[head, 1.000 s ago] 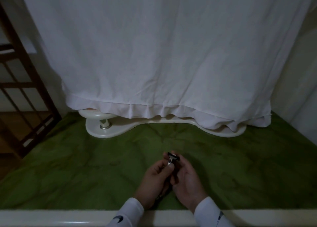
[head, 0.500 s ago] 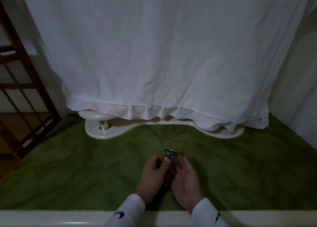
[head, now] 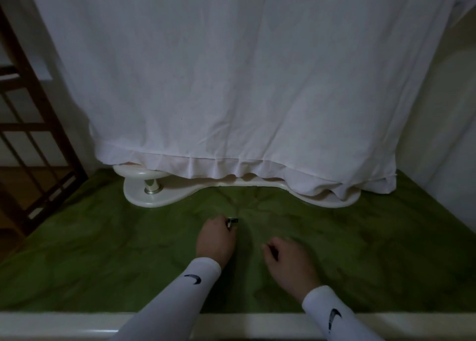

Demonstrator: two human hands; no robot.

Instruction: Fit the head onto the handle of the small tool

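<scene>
My left hand (head: 215, 240) has its fingers (head: 223, 222) closed around the small tool (head: 232, 222), whose dark head pokes out just beyond the fingertips, low over the green surface (head: 360, 237). My right hand (head: 288, 260) sits apart, loosely curled and gripping nothing that I can make out. The head looks seated, though it's dim; I'd press it square onto the handle.

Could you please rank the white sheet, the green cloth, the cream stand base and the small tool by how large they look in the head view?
1. white sheet
2. green cloth
3. cream stand base, partly hidden under the sheet
4. small tool, at the left hand fingertips
</scene>
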